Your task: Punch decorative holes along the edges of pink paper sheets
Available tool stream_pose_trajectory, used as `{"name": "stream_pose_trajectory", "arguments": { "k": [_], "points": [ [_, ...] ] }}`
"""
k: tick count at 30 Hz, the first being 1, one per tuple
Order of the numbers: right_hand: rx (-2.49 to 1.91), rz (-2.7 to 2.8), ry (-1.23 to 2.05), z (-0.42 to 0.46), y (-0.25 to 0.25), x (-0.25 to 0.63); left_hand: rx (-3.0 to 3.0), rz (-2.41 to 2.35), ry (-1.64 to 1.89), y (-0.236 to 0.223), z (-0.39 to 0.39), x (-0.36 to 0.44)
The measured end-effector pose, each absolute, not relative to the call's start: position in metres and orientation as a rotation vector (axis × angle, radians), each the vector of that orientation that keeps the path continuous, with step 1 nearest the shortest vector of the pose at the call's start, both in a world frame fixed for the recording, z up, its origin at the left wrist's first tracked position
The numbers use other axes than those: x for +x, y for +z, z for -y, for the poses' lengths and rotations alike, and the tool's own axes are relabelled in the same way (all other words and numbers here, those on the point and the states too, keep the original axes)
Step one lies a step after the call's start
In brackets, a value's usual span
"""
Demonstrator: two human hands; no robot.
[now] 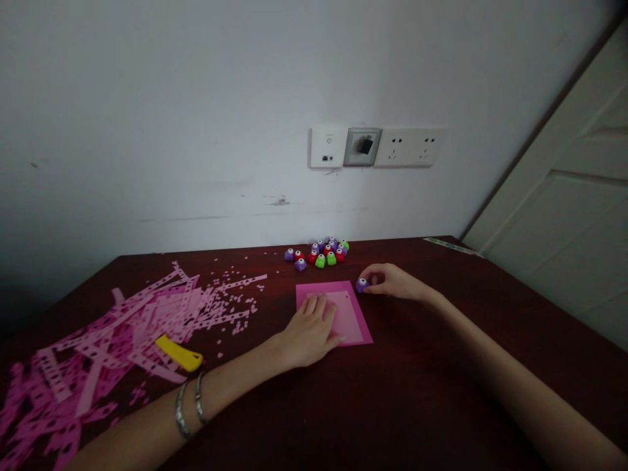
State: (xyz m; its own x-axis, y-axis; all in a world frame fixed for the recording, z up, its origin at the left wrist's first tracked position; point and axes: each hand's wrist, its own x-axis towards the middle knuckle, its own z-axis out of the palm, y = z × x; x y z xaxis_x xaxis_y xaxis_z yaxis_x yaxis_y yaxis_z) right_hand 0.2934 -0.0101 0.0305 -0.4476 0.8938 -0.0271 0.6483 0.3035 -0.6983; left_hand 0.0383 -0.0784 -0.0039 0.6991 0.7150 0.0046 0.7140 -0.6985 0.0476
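My left hand [309, 330] lies flat with fingers stretched out on a light pink sheet [349, 322], which rests on a darker pink sheet [363, 330]. A small dark mark shows near the light sheet's upper right corner. Just right of the paper, the fingers of my right hand [390, 282] are closed around a small purple craft punch [362, 285] with a white top. Behind the sheets, more small punches in purple, red and green [320, 261] stand grouped near the wall.
Pink punched paper strips [142, 320] heap up on the left of the dark table [314, 418], with tiny cut-out bits [233, 301] scattered beside them. A yellow-handled cutter [180, 354] lies at the heap's edge. Wall sockets [407, 147] sit above, and a patterned strip [454, 246] lies back right.
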Motion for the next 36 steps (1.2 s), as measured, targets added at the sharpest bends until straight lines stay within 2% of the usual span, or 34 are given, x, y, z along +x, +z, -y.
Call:
{"name": "stream_pose_trajectory", "arguments": {
  "k": [19,22,26,29,32,36],
  "points": [
    [-1.593,2.083,0.943,-0.002,0.017,0.336,2.839,-1.216,0.011,0.001,0.079,0.037],
    [-1.6,2.115,0.852,-0.002,0.024,0.336,2.836,-1.22,0.018,0.0,0.079,0.037],
    [-1.503,2.133,0.573,0.002,0.04,0.326,2.829,-1.224,0.021,-0.002,0.079,0.037],
    [-1.396,2.109,0.634,0.008,0.043,0.307,2.824,-1.232,0.02,-0.003,0.079,0.037],
    [-1.358,2.099,0.725,0.013,0.03,0.284,2.827,-1.239,0.027,-0.004,0.08,0.037],
    [-1.408,2.102,0.592,0.014,0.003,0.264,2.832,-1.237,0.038,-0.004,0.079,0.037]
  ]
}}
